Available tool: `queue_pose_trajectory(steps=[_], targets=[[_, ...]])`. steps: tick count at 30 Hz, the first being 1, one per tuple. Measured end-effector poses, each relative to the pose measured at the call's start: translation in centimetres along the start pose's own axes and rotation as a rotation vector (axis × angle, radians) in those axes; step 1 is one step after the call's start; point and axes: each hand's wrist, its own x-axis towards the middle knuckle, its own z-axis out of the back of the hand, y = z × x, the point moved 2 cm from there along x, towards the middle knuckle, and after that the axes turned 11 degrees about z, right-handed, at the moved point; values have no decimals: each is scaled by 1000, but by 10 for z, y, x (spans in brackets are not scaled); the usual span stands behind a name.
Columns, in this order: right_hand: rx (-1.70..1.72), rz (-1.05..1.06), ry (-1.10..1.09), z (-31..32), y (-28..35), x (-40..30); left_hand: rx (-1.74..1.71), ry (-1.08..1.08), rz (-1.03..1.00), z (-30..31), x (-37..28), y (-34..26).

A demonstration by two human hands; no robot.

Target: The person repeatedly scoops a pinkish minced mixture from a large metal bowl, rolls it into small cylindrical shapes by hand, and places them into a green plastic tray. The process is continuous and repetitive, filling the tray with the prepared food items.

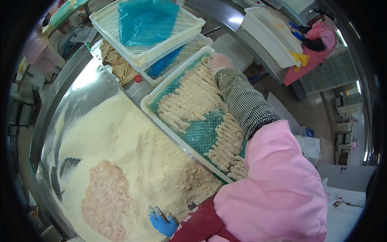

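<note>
My right hand (220,62), in a pale thin glove, reaches to the far end of a white plastic tray (145,104) lined with a green mesh sheet (196,135). Its fingers touch the end of the rows of flour-coated strips (196,93) there; whether they grip a strip cannot be told. More coated strips lie along the tray's near right side. My left hand (163,222), in a blue glove, rests with spread fingers on the pale breading powder (121,136). To its left lies a mound of raw, pinkish minced or chopped meat (105,199) on the powder.
Stacked white perforated trays (193,28) with blue plastic film (145,22) stand beyond, beside a crumpled brown cloth (115,62). A raised metal rim (45,121) bounds the powder table. A co-worker (320,42) in pink stands at a white tub (269,39), upper right; another person (42,54) is upper left.
</note>
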Motion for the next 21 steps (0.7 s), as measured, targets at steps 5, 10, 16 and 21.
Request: queue_pose_trajectory(steps=[5, 10, 16, 21], targets=[[27, 112, -123, -9, 4, -4, 18, 32, 30, -1, -1, 1], [39, 144, -138, -11, 5, 2, 32, 33, 40, -1, -3, 6], [170, 144, -50, -14, 2, 2, 51, 31, 31, -2, 2, 2], [470, 219, 33, -12, -46, -12, 55, 29, 49, 3, 0, -1]])
